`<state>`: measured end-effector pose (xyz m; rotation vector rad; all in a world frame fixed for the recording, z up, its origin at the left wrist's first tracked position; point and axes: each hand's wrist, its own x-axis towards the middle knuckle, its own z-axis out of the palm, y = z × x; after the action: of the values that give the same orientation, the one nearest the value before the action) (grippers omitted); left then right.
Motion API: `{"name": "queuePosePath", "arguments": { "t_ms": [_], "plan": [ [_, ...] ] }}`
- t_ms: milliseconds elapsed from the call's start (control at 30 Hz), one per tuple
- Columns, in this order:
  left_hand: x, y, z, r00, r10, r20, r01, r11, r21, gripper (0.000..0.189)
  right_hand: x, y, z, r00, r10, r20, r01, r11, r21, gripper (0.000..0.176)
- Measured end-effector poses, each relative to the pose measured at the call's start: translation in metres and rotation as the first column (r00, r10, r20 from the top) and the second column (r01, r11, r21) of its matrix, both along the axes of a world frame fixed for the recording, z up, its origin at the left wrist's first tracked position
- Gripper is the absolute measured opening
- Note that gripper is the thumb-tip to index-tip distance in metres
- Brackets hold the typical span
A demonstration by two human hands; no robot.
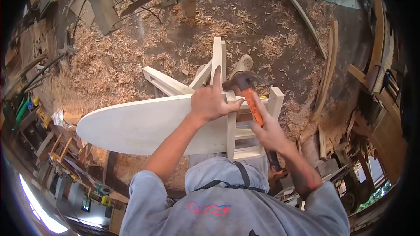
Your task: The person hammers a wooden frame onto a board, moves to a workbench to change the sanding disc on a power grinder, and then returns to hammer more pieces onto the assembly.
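A claw hammer (250, 100) with a dark head and orange handle is in my right hand (272, 133), whose fingers wrap the handle. Its head is over the frame joint, just right of my left hand (210, 102). That hand lies on the top edge of a pale, round-ended wooden board (135, 124), index finger stretched out and thumb spread to the right. Its other fingers are partly hidden. The board meets a pale wooden frame (231, 133) with crossbars and a short post (274, 100). Beyond my left hand, pale wooden legs (168, 81) point away and left.
Wood shavings (113, 67) cover much of the floor. Long wood strips (326, 74) lie at right, with timber stacked beyond. A shoe (243, 64) shows behind the frame. Cluttered shelving with tools (52, 153) stands at left. A dark-handled tool (274, 162) is near my waist.
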<state>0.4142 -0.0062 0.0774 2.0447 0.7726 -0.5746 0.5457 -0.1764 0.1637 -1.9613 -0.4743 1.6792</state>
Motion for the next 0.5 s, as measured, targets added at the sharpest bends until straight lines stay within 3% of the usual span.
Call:
{"name": "queuePosePath", "arguments": {
  "t_ms": [33,100,167,200,300,333,367,400,500],
  "plan": [
    [0.002,0.001,-0.001,1.0,0.003,0.009,-0.003,1.0,0.005,0.12,0.001,0.005,-0.001,0.998,-0.025,-0.057,0.022,0.998,-0.055,0.083],
    [-0.002,0.0,-0.003,1.0,-0.017,-0.02,0.017,1.0,0.007,0.12,0.004,0.003,-0.016,0.935,-0.016,0.355,-0.087,0.958,0.274,0.081],
    [-0.001,-0.002,-0.002,1.0,-0.015,-0.02,0.015,1.0,0.027,0.121,0.019,0.011,-0.005,0.897,-0.058,0.439,-0.07,0.96,0.27,0.078],
    [0.0,-0.002,-0.001,1.0,-0.016,-0.008,0.016,0.998,0.053,0.121,0.031,0.026,0.019,0.917,-0.312,0.249,0.267,0.943,0.199,0.075],
    [0.003,0.0,0.004,0.999,-0.005,-0.035,0.006,1.0,0.022,0.121,0.026,0.017,0.022,0.787,-0.603,0.132,0.588,0.797,0.138,0.072],
    [0.002,0.001,0.004,1.0,-0.002,-0.027,0.003,1.0,0.029,0.121,0.013,0.006,0.014,0.926,-0.31,0.215,0.295,0.95,0.098,0.073],
    [0.001,0.001,0.001,1.0,0.0,-0.019,0.001,1.0,0.019,0.122,0.008,0.0,0.008,0.957,0.01,0.289,-0.021,0.999,0.038,0.074],
    [0.001,0.001,-0.001,1.0,-0.006,-0.009,0.006,1.0,0.005,0.122,0.006,0.003,0.008,0.953,-0.002,0.302,-0.013,0.999,0.047,0.074],
    [-0.001,0.001,-0.004,0.995,0.065,0.073,-0.063,0.998,-0.03,0.123,0.005,0.014,-0.005,0.995,0.094,0.037,-0.092,0.995,-0.043,0.077]
  ]
}}
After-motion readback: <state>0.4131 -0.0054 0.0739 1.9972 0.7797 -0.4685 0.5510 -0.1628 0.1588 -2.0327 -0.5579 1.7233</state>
